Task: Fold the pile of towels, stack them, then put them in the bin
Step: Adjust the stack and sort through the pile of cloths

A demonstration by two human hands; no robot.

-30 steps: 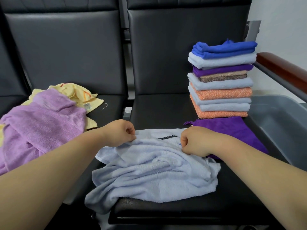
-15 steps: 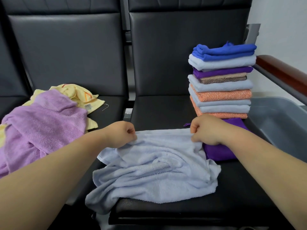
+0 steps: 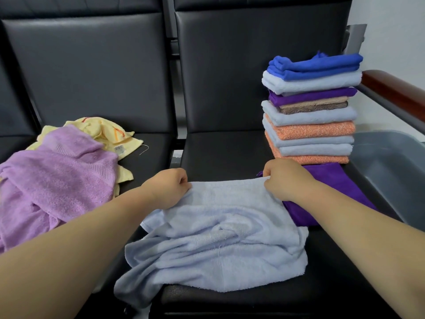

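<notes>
A rumpled light blue towel (image 3: 220, 245) lies on the black seat in front of me. My left hand (image 3: 169, 187) pinches its far left corner and my right hand (image 3: 282, 178) pinches its far right corner, with the far edge pulled straight between them. A dark purple towel (image 3: 331, 187) lies under the right hand, partly covered by the blue one. Behind it stands a tall stack of folded towels (image 3: 310, 111) in blue, pale blue, purple, tan and orange. The grey bin (image 3: 391, 171) sits at the right.
Unfolded lilac towel (image 3: 57, 178) and yellow towel (image 3: 108, 132) lie heaped on the left seat. Black seat backs (image 3: 218, 65) rise behind. A wooden armrest (image 3: 395, 90) runs above the bin at the right.
My right hand moved right and away along the towel's far edge, stretching that edge flat. The dark stripe on the towel is no longer showing. My left hand stayed put.
</notes>
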